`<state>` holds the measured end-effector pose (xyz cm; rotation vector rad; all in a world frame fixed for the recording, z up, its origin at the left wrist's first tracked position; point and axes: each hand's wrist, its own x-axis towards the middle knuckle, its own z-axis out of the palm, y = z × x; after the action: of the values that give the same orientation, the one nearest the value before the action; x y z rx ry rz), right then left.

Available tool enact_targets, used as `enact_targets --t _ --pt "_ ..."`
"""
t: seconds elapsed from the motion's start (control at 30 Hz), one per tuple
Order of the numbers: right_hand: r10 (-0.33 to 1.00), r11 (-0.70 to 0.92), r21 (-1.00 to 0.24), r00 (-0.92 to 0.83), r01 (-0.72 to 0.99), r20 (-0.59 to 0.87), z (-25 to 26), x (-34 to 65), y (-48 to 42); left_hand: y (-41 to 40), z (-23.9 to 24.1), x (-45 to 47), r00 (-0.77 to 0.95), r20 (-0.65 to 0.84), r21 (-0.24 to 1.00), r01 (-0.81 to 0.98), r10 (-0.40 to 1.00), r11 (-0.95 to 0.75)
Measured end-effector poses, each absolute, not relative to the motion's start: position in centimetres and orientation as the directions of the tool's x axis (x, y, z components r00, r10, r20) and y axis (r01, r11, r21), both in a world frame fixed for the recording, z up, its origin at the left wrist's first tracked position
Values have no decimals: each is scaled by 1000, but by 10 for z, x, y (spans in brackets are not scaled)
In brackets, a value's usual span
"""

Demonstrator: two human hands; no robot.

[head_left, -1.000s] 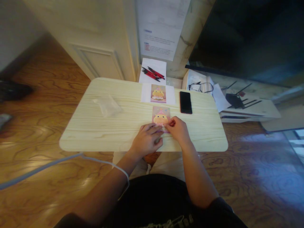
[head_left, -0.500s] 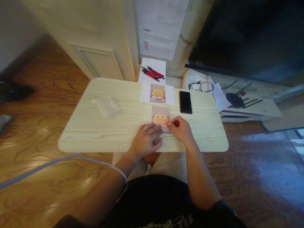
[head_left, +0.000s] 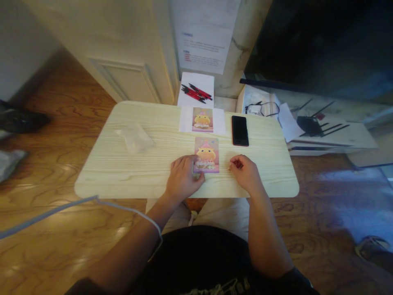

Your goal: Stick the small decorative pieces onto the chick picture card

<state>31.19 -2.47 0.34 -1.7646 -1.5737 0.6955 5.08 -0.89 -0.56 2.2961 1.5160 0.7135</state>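
A picture card (head_left: 211, 153) with a yellow cartoon figure in a pink party hat lies flat near the table's front edge. My left hand (head_left: 183, 178) rests at its lower left, fingertips touching the left edge and thumb apart by the bottom corner. To the right of the card, my right hand (head_left: 245, 170) is closed in a pinch over the tabletop. A small light-coloured piece shows at its fingertips, too small to make out. Behind, a similar picture card (head_left: 202, 123) lies on a white sheet (head_left: 219, 122).
A black phone (head_left: 240, 131) lies at the right on the pale wooden table (head_left: 123, 172). A clear plastic bag (head_left: 135, 138) is at the left. Several red and black pens (head_left: 196, 93) lie on paper beyond the back edge. A cable (head_left: 129, 209) runs over my left forearm.
My right hand has moved right, off the card, still pinched. My left hand has slid left from the card's middle to its left edge, uncovering more of the picture.
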Motion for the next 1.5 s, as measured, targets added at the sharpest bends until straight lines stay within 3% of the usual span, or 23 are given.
enact_targets --t 0.37,1.07,1.5 --pt "996 5 -694 58 720 67 4 330 -32 -9 -6 53 328 237 497 768 914 -405" --pt "998 -61 -680 35 731 -52 8 319 -39 -9 -5 53 323 234 481 781 917 -398" --pt "999 -34 -664 3 747 -48 6 319 -40 -9 -4 53 324 220 493 777 920 -392"
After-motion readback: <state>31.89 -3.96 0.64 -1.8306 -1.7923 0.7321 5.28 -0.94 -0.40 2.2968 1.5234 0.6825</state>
